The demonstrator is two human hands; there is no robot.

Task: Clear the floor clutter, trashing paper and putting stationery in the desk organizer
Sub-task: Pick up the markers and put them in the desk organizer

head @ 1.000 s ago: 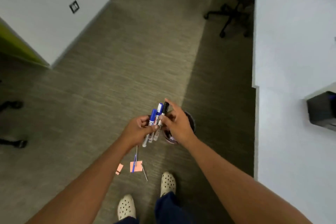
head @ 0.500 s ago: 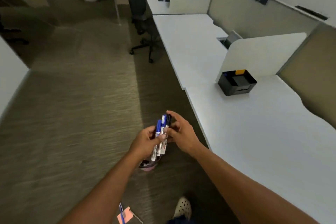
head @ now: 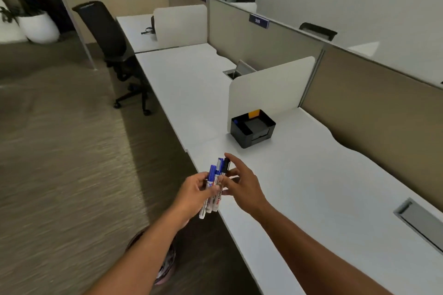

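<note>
Change: since half a second ago the view has swung up and right; both hands with the markers now sit over the near edge of the desk rather than over the carpet, and the bin has dropped lower in view, under the left forearm.
Left hand [head: 194,193]: fingers curled round a bundle of markers [head: 214,187], caps pointing up and away.
Markers: three show, two blue-capped and one black-capped, white barrels sticking out below the fist.
Right hand [head: 243,188]: just beside the bundle on its right, fingers spread and loosely bent, fingertips at the caps; whether they touch I cannot tell.
Desk [head: 323,199]: white top; the hands hover at its front edge.
Desk organizer [head: 251,130]: black, well beyond the hands, near the divider panel [head: 268,88].
Bin [head: 165,268]: on the carpet, partly hidden by the left forearm.
</note>
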